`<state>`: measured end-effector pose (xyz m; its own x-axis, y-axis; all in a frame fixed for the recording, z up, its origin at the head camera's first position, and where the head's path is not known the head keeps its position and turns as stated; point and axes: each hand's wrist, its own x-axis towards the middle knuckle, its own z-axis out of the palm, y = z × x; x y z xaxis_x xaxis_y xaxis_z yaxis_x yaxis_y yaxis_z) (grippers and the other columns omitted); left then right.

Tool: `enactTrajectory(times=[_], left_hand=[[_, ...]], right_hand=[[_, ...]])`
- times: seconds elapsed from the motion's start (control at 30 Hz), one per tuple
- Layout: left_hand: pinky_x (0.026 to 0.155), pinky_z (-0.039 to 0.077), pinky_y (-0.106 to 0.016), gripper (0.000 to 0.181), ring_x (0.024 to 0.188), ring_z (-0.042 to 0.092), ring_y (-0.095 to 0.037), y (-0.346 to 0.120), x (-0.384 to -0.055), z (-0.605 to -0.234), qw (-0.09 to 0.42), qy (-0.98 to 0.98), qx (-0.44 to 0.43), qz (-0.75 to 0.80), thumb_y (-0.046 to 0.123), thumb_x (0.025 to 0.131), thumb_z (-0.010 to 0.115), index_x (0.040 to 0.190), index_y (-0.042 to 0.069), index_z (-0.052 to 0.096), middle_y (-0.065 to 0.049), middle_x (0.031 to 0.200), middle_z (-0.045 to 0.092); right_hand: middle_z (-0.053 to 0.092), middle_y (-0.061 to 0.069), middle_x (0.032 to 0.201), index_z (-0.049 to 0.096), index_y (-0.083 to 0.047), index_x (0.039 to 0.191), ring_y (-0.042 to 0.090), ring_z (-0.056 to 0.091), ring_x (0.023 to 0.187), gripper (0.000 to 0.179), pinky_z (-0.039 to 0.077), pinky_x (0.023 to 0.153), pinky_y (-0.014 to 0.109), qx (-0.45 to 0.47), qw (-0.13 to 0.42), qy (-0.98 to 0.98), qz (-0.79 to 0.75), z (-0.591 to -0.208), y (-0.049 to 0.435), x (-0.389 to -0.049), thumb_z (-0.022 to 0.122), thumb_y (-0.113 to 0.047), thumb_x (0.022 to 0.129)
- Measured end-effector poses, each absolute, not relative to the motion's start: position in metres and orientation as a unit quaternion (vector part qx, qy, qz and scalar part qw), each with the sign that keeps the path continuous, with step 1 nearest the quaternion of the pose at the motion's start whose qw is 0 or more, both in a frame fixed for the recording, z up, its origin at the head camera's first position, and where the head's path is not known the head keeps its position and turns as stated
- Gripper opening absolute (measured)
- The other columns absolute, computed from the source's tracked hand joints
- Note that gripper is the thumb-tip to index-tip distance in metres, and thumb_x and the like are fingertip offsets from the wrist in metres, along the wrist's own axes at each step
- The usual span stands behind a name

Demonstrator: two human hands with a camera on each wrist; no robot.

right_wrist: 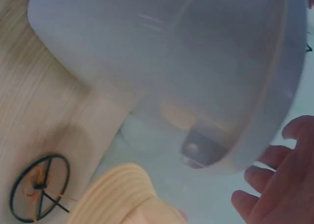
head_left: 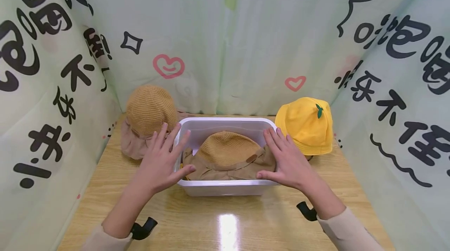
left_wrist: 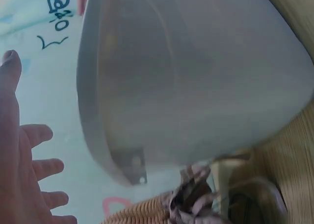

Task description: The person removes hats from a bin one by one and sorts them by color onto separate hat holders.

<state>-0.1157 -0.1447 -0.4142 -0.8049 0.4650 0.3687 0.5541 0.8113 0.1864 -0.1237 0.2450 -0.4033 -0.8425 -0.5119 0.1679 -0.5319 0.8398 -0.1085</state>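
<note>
A white plastic bin point(head_left: 225, 188) stands on the table with a tan woven hat point(head_left: 226, 147) in it, the hat's brown cloth brim point(head_left: 225, 171) spread below the crown. My left hand point(head_left: 159, 165) is over the bin's left rim, fingers spread and straight, thumb pointing inward. Over the right rim, my right hand point(head_left: 290, 163) is spread in the same way. Neither hand holds anything; whether they touch the rim I cannot tell. In the wrist views the bin's outer wall point(left_wrist: 191, 77) fills much of the frame, with fingers beside its edge.
Left of the bin sits another tan knitted hat point(head_left: 151, 110) with a mauve cloth brim. A yellow hat point(head_left: 306, 126) with a green sprout is at the right, near a dark round wire stand point(right_wrist: 39, 187). Printed curtains point(head_left: 225, 48) enclose the wooden table point(head_left: 168, 219).
</note>
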Motion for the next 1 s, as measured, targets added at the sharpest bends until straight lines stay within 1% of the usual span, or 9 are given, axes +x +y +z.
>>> enactTrajectory(times=[0.1,0.23,0.3,0.37,0.5,0.57,0.8,0.9,1.0], left_hand=[[0.115,0.02,-0.067,0.088,0.151,0.012,-0.045,-0.133,-0.119,-0.417,0.16,-0.933,-0.284,-0.152,0.079,0.092,0.029,0.157,0.018,0.035,-0.013,0.164,0.024],[0.117,0.022,-0.062,0.087,0.148,0.021,-0.046,-0.114,-0.126,-0.421,0.17,-0.921,-0.305,-0.172,0.077,0.094,0.023,0.154,0.016,0.041,-0.015,0.159,0.034],[0.117,0.024,-0.06,0.085,0.147,0.025,-0.045,-0.105,-0.13,-0.422,0.169,-0.918,-0.312,-0.178,0.075,0.095,0.024,0.153,0.016,0.042,-0.015,0.157,0.038],[0.116,0.026,-0.06,0.082,0.147,0.025,-0.045,-0.096,-0.134,-0.422,0.161,-0.919,-0.313,-0.176,0.074,0.096,0.028,0.154,0.017,0.04,-0.015,0.156,0.039],[0.116,0.025,-0.063,0.078,0.148,0.022,-0.046,-0.079,-0.145,-0.421,0.133,-0.929,-0.308,-0.158,0.07,0.096,0.042,0.156,0.02,0.037,-0.014,0.159,0.034],[0.116,0.023,-0.062,0.078,0.148,0.021,-0.047,-0.072,-0.153,-0.421,0.117,-0.934,-0.305,-0.144,0.069,0.095,0.045,0.156,0.021,0.036,-0.015,0.16,0.032],[0.118,0.022,-0.06,0.077,0.148,0.02,-0.048,-0.053,-0.174,-0.435,0.044,-0.944,-0.298,-0.137,0.068,0.096,0.042,0.157,0.021,0.035,-0.018,0.162,0.027],[0.117,0.025,-0.06,0.076,0.147,0.023,-0.047,-0.049,-0.182,-0.443,0.017,-0.948,-0.286,-0.136,0.068,0.096,0.043,0.156,0.021,0.036,-0.019,0.16,0.03],[0.114,0.03,-0.059,0.075,0.145,0.029,-0.045,-0.046,-0.186,-0.449,-0.01,-0.953,-0.271,-0.137,0.066,0.096,0.046,0.156,0.02,0.037,-0.02,0.157,0.034]], right_hand=[[0.013,0.026,0.163,0.014,0.0,0.159,0.046,0.012,0.151,0.13,0.015,0.118,0.064,0.239,0.028,-0.968,0.077,-0.415,0.246,-0.125,0.062,-0.083,0.071],[0.004,0.026,0.164,0.011,0.002,0.158,0.044,0.004,0.152,0.136,0.012,0.118,0.063,0.199,-0.005,-0.976,0.086,-0.427,0.247,-0.124,0.063,-0.085,0.068],[0.003,0.026,0.165,0.011,0.004,0.158,0.044,0.003,0.152,0.137,0.012,0.119,0.063,0.186,-0.005,-0.978,0.093,-0.43,0.247,-0.124,0.064,-0.085,0.068],[0.002,0.026,0.165,0.01,0.004,0.158,0.043,0.003,0.152,0.139,0.011,0.119,0.062,0.176,-0.003,-0.98,0.094,-0.432,0.247,-0.123,0.063,-0.086,0.066],[0.002,0.023,0.165,0.009,0.002,0.158,0.04,0.002,0.153,0.14,0.008,0.12,0.06,0.163,-0.003,-0.982,0.092,-0.433,0.248,-0.122,0.062,-0.088,0.066],[0.002,0.022,0.166,0.009,0.002,0.158,0.04,0.002,0.153,0.139,0.008,0.12,0.06,0.162,-0.004,-0.982,0.094,-0.433,0.248,-0.125,0.061,-0.088,0.066],[0.002,0.023,0.166,0.011,0.003,0.158,0.044,0.002,0.152,0.138,0.01,0.12,0.061,0.167,-0.011,-0.98,0.108,-0.434,0.247,-0.126,0.063,-0.087,0.067],[0.002,0.024,0.165,0.011,0.002,0.158,0.044,0.002,0.152,0.136,0.01,0.12,0.061,0.169,-0.009,-0.979,0.113,-0.434,0.247,-0.124,0.063,-0.086,0.068],[0.002,0.024,0.165,0.012,0.001,0.158,0.045,0.002,0.152,0.135,0.011,0.12,0.06,0.169,-0.005,-0.979,0.117,-0.434,0.248,-0.122,0.063,-0.085,0.068]])
